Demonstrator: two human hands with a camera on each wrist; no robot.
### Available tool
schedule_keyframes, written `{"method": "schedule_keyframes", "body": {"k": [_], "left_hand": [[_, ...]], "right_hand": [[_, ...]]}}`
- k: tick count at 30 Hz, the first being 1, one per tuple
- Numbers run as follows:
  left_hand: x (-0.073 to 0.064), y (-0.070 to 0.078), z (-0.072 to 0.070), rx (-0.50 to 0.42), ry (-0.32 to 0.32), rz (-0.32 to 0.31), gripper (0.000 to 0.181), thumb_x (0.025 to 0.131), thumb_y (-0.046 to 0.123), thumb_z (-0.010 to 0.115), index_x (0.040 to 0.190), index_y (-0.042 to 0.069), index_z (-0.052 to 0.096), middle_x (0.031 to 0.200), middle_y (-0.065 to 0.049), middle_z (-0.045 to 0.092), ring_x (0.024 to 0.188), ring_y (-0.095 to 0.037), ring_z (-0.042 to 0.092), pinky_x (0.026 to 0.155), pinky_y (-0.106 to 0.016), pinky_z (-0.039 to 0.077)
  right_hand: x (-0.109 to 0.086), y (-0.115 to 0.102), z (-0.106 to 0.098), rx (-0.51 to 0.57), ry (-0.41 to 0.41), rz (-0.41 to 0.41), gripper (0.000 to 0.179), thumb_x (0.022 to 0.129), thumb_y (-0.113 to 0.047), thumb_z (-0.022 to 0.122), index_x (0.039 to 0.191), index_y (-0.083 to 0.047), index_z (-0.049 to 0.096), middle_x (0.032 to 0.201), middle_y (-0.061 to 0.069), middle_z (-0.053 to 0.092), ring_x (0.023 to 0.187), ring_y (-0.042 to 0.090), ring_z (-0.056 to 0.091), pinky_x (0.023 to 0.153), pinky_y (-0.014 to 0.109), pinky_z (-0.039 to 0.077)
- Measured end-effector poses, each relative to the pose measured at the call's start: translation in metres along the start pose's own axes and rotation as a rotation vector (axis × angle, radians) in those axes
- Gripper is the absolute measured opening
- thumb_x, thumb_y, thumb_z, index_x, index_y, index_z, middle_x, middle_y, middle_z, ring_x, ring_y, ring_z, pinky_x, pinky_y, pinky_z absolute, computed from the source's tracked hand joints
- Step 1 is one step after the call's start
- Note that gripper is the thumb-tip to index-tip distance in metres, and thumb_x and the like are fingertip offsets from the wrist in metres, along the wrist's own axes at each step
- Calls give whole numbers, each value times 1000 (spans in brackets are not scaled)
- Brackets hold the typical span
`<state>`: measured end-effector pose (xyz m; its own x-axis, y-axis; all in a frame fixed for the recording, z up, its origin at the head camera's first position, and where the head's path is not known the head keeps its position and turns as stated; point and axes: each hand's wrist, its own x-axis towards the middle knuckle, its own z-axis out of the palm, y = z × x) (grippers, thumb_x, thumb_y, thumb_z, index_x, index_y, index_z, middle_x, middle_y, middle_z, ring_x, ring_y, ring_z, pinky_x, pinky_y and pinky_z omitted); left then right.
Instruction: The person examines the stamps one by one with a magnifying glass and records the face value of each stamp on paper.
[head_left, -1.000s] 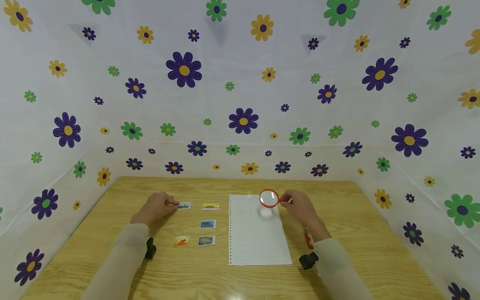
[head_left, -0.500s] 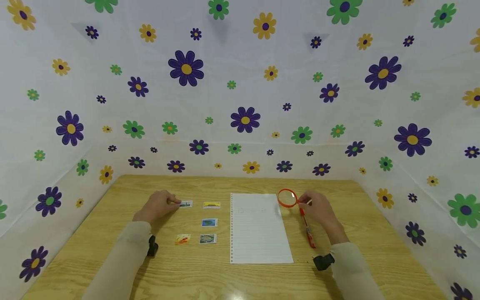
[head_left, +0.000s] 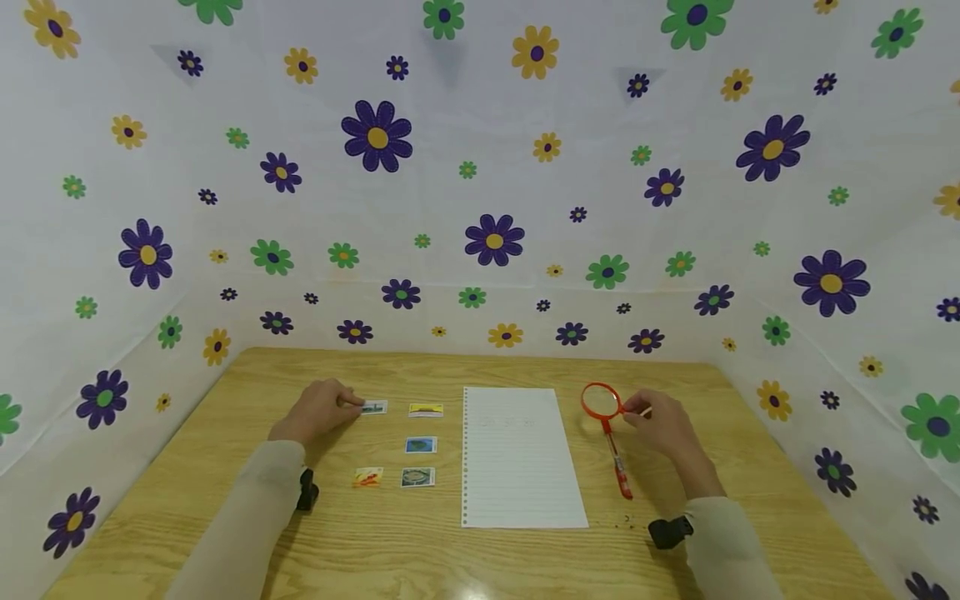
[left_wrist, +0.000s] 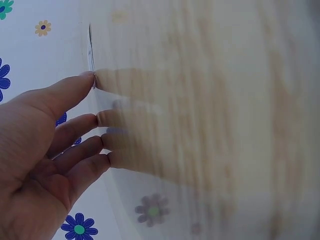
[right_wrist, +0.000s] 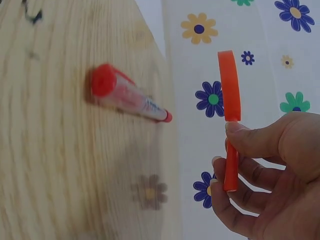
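Note:
My left hand (head_left: 321, 412) is low over the table at the far left, thumb and index tips together at the near edge of a small postage stamp (head_left: 374, 407). In the left wrist view the stamp (left_wrist: 90, 47) appears as a thin sliver under the thumb; the index finger is hidden, and the other fingertips touch the table. My right hand (head_left: 663, 421) pinches the handle of an orange-red magnifying glass (head_left: 601, 401), lens tilted toward me, near the red pen's upper end. Seen edge-on in the right wrist view, the magnifying glass (right_wrist: 230, 87) is clear of the tabletop.
Several other stamps lie flat: yellow (head_left: 426, 411), blue (head_left: 421, 445), grey-green (head_left: 417, 477) and orange (head_left: 368, 477). Right of them is a lined paper sheet (head_left: 521, 475) with faint writing near its top. A red pen (head_left: 619, 471) lies beside it. Flowered cloth (head_left: 442, 200) surrounds the table.
My right hand has carried the magnifying glass rightward, from above the paper's upper right corner to the pen's upper end. My left hand stays at the stamp. The head view has shifted slightly.

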<state>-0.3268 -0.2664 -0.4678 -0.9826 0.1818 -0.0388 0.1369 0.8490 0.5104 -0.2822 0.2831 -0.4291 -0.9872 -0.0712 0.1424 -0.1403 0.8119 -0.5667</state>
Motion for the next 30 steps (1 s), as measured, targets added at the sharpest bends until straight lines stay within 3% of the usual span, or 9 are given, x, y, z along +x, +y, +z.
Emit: {"method": "schedule_keyframes", "body": {"k": [10, 21, 30], "left_hand": [[-4, 8, -2, 4, 4, -10, 21, 96, 16, 72, 114, 8, 80, 141, -27, 61, 135, -49, 55, 114, -64, 42], [-1, 3, 0, 11, 5, -32, 21, 96, 17, 72, 115, 10, 79, 143, -26, 59, 138, -48, 52, 117, -63, 39], [-2, 2, 0, 22, 7, -15, 21, 96, 16, 73, 114, 10, 80, 142, -28, 59, 136, -51, 52, 116, -65, 40]], "right_hand": [[-7, 21, -10, -27, 8, -12, 9, 95, -2, 68, 99, 5, 69, 96, 22, 71, 85, 32, 68, 71, 43, 59], [-14, 40, -21, -56, -9, 61, 11, 96, -3, 68, 100, 7, 68, 94, 21, 70, 86, 30, 66, 69, 36, 53], [-17, 52, -25, -68, -32, 87, 13, 95, -6, 68, 99, 6, 68, 93, 20, 70, 84, 28, 65, 68, 34, 51]]}}
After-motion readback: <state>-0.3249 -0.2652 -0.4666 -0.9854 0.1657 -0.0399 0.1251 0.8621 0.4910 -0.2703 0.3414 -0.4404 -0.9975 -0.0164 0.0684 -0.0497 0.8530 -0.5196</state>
